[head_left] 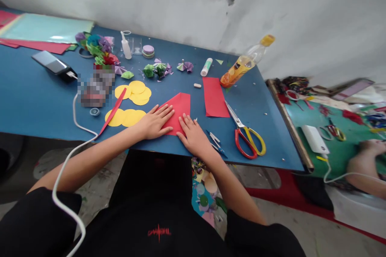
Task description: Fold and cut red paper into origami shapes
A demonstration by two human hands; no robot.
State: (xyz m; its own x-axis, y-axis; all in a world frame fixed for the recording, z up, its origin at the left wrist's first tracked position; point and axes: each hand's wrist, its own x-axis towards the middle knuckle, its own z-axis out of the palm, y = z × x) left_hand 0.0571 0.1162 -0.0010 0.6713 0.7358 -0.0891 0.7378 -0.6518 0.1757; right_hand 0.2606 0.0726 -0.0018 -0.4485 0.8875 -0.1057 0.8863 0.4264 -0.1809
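A folded sheet of red paper (181,108) lies on the blue table in front of me, with a slanted crease at its upper left. My left hand (157,122) rests flat on its left part, fingers stretched out. On its lower right edge lies my right hand (193,134), also flat with fingers spread. Yellow paper circles (129,117) lie beside my left hand, and a narrow red paper strip (114,110) crosses some of them. To the right are a second red paper piece (215,98), a compass (215,142) and scissors (244,132) with red and yellow handles.
A juice bottle (244,64), a glue stick (206,67) and an eraser (197,86) stand or lie behind. Folded paper flowers (157,69) sit at the back. A white cable (74,160) runs from a phone (52,64) past my left arm. Another person's hand (372,147) is at the green table.
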